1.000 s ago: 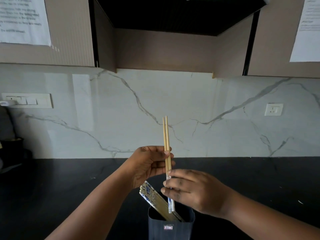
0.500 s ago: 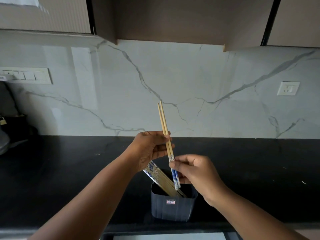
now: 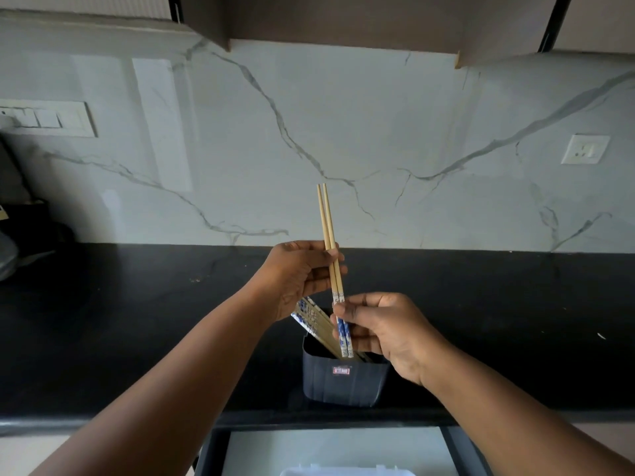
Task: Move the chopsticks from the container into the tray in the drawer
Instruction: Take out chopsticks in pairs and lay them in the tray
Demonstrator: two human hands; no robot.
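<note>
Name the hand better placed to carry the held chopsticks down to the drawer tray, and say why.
Right, probably. The right hand pinches the held chopsticks at their patterned lower ends, nearer the tray. The left hand grips them higher up.

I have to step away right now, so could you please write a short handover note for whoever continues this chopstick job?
Left hand: holds the pair of chopsticks at mid-shaft, upright, narrow tips up.
Right hand: pinches the same pair at its blue-patterned lower end.
Container: on the black counter at its front edge, with more chopsticks leaning in it.
Drawer: open below, white tray edge just visible.
Done: one pair lifted out.
Left: lay it in the tray, then move the others.
</note>
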